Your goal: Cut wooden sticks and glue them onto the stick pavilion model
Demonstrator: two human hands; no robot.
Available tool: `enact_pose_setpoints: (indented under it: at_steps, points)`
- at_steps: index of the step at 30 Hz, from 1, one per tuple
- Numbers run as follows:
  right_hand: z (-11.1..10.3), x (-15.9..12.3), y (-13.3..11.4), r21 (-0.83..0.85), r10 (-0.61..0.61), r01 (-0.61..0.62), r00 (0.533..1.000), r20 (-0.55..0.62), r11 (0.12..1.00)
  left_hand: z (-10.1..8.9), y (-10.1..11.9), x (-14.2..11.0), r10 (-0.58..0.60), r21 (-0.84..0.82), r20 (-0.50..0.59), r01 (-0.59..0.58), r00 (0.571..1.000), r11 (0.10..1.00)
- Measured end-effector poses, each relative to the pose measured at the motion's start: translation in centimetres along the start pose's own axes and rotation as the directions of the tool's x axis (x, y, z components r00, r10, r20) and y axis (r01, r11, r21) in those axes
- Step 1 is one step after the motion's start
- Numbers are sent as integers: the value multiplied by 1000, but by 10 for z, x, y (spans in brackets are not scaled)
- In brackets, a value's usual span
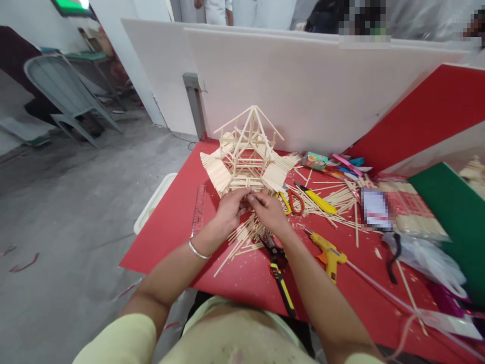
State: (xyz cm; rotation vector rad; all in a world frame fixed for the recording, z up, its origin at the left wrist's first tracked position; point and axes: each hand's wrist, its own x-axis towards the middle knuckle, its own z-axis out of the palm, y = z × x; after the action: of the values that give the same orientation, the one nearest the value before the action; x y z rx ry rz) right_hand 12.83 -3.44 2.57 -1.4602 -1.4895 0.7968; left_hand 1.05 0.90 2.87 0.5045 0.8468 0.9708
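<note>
A model house of thin wooden sticks (pixel 248 154) stands on the red table (pixel 178 227), with a peaked roof frame and stick panels fanning out at its sides. My left hand (pixel 229 210) and my right hand (pixel 269 210) meet just in front of its base, fingertips together over a small stick piece that I cannot make out clearly. A silver bangle sits on my left wrist. Loose sticks (pixel 242 240) lie in a pile under both hands.
A clear ruler (pixel 198 208) lies left of my hands. Black-and-yellow pliers (pixel 278 268), a yellow glue gun (pixel 329 253), a yellow cutter (pixel 318 199), scissors (pixel 291 201) and packets of sticks (pixel 413 212) lie to the right. White boards (pixel 303 91) wall the table's back.
</note>
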Motion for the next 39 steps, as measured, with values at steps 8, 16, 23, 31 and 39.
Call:
enact_pose_setpoints:
  at_steps: [8,16,23,31,39]
  points:
    - [1,1,0,149,45,-49,999,31,988,0,-1,-2,17,19,-3,-17,1000,1000]
    - [1,1,3,192,53,-60,998,38,980,2,0,-6,20,11,-18,-20,1000,1000]
    - [0,3,3,180,59,-66,997,48,981,2,-1,-6,23,-9,-11,-23,1000,1000]
    - [0,3,3,167,62,-69,997,45,984,0,-4,-2,34,-2,-21,-34,999,999]
    - [1,3,2,176,58,-64,998,38,982,1,-5,-3,43,-15,-23,-43,999,999]
